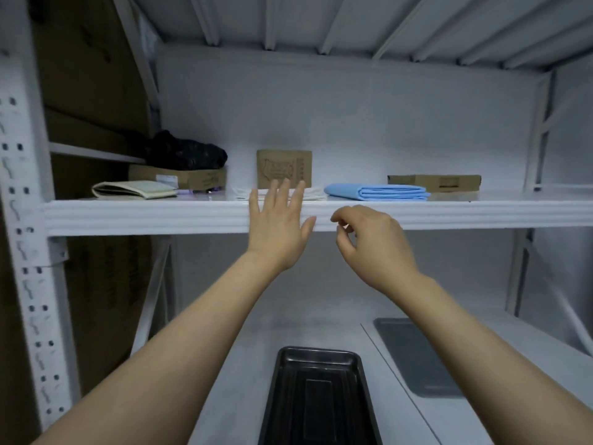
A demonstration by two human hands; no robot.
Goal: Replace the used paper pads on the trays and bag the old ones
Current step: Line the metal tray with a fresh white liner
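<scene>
My left hand is raised flat with fingers spread in front of the upper shelf edge, its fingertips over a low stack of white paper pads. My right hand hovers just below that edge with fingers loosely curled, holding nothing. A folded blue pad lies on the shelf to the right of the white stack. A black plastic bag sits on a flat cardboard box at the shelf's left. On the lower surface a black tray stands bare, and a grey tray lies to its right.
On the upper shelf are a cream booklet, an upright brown card against the back wall and a flat cardboard box at the right. A white perforated upright and brown cartons stand at the left.
</scene>
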